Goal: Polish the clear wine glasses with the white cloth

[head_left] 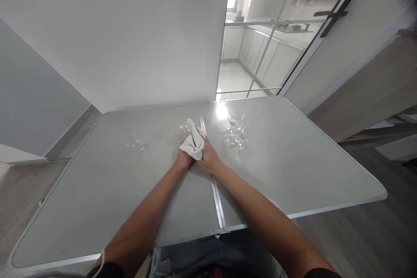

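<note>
Near the middle of the table, a folded white cloth (194, 143) is bunched between my two hands. The clear bowl of a wine glass (185, 128) pokes out past the cloth's upper left side; its stem is hidden. My left hand (185, 159) is closed under the cloth at the glass, most of its fingers covered. My right hand (209, 156) grips the cloth from the right side. Several clear stemmed glasses (231, 130) stand close together to the right of my hands. Another clear glass (142, 148) is on the table to the left, faint against the surface.
The grey folding table (97, 200) has a metal rim and a metal seam (216, 202) down its middle. A white wall (156, 43) rises behind it. At the back right is a glass-paned door with a black handle (335, 16), a kitchen beyond.
</note>
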Available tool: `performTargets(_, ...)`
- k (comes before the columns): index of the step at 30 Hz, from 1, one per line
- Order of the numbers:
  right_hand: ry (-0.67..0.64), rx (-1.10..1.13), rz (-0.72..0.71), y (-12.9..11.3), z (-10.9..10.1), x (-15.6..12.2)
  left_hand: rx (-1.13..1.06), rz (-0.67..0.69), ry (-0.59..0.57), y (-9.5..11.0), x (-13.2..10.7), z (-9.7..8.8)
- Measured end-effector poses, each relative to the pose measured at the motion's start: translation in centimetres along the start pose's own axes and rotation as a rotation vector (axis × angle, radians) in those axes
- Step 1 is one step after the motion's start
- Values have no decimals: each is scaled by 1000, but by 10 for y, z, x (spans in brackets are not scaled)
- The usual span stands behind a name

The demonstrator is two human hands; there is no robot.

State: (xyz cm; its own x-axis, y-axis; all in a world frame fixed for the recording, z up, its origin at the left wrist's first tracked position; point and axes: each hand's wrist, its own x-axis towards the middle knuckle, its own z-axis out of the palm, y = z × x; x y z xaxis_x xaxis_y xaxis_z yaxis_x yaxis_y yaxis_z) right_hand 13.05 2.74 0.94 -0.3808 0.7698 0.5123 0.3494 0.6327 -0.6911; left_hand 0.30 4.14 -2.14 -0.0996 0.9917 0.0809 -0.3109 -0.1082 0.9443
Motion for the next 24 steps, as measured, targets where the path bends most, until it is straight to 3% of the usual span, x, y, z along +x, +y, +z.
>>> performTargets(4,-48,-82,14,1,-4,1,-80,-58,1,-3,1,-3)
performTargets(8,-14,69,168,-1,-5,-1,-83,-49,-1,-2,3,-3)
performTargets(12,114,271,256,2,-3,0,22,8,-171,7,-1,-1)
performTargets(17,130,434,338,5,-1,2,-151,-87,-294,25,-9,3)
performTargets(20,125,550,440,3,-2,2,-240,-80,-256,33,-8,4)
performTargets(24,64,800,508,-4,-8,2,-241,-60,-93,31,-3,5)
